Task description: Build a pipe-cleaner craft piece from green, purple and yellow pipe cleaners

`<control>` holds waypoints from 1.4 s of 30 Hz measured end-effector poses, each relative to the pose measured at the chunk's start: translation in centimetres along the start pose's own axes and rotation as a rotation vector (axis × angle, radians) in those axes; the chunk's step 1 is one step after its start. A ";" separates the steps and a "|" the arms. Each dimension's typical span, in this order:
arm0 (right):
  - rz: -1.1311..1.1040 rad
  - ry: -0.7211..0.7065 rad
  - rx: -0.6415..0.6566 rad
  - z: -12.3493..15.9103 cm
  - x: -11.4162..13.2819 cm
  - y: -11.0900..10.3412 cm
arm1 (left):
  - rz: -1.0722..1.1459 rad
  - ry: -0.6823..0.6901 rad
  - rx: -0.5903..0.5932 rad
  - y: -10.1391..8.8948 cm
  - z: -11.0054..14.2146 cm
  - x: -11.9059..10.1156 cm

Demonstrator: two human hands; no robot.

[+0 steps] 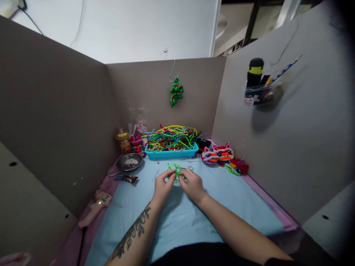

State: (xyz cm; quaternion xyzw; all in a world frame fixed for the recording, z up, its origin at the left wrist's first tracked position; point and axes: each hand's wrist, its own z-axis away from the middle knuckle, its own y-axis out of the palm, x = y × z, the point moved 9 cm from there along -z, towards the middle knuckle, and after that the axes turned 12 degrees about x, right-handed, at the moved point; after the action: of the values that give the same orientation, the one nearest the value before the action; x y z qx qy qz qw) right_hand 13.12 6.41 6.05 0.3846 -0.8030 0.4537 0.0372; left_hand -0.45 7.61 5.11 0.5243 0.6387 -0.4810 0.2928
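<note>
Both of my hands meet over the middle of the blue-covered table, around a bright green pipe cleaner shape point(176, 167), roughly a ring with inner spokes. My left hand point(164, 184) pinches its left side between thumb and fingers. On the right side, my right hand point(192, 184) grips it with closed fingers. Just behind my right hand lies a pair of scissors point(190, 168), partly hidden. A thin straight rod point(155, 175) rests on the cloth left of my left hand.
Behind stands a blue tray point(172, 154) heaped with colourful pipe cleaners point(172, 138). A metal bowl point(129, 162) and a pink glue gun point(95, 210) are at left. Finished fuzzy pieces point(217, 154) lie at right. Grey panels point(166, 92) enclose the table on three sides.
</note>
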 end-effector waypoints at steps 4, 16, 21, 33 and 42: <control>0.024 -0.011 0.024 0.0 0.4 0.1 | 0.011 -0.061 -0.003 -0.1 -0.1 0.6; -0.076 0.011 0.025 0.1 0.1 0.8 | -0.118 0.002 0.063 0.6 0.0 0.5; -0.212 0.064 0.018 -0.1 -0.9 1.1 | -0.165 0.039 0.062 0.4 -0.2 0.5; -0.381 0.186 -0.178 -0.1 -2.5 -0.7 | -0.381 0.204 0.005 1.2 1.0 -1.6; -0.362 0.086 -0.085 -0.1 -0.8 0.3 | -0.311 0.105 -0.057 0.1 0.7 -1.1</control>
State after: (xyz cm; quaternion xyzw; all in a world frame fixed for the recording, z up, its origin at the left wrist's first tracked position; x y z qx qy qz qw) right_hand 13.44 7.07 5.60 0.5012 -0.7369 0.4211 0.1687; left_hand -0.12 6.55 5.82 0.4350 0.7400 -0.4741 0.1958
